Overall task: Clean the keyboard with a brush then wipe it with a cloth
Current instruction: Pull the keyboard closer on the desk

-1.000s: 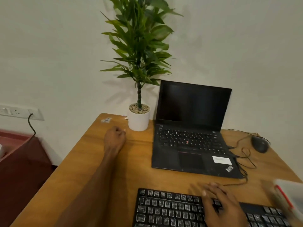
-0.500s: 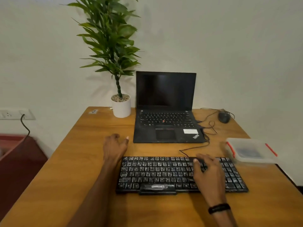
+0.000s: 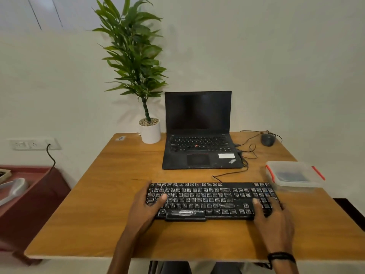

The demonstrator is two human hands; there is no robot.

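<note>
A black keyboard point(image 3: 209, 198) with worn, whitish keys lies across the wooden desk point(image 3: 110, 194) near its front edge. My left hand point(image 3: 146, 206) grips the keyboard's left end, with the thumb lying on the keys. At the right end my right hand point(image 3: 270, 218) holds the number pad, thumb on top and fingers curled over the edge. No brush or cloth is in view in the open.
A black laptop point(image 3: 199, 147) stands open behind the keyboard, a potted plant point(image 3: 150, 131) to its left, a mouse point(image 3: 267, 139) and loose cables to its right. A clear lidded box with red clips point(image 3: 294, 176) holds something dark. A red cabinet point(image 3: 29, 194) stands left of the desk.
My view has pulled back and the keyboard now lies nearer the front edge. My left hand came from beside the plant to the keyboard's left end; my right hand slid to its right end.
</note>
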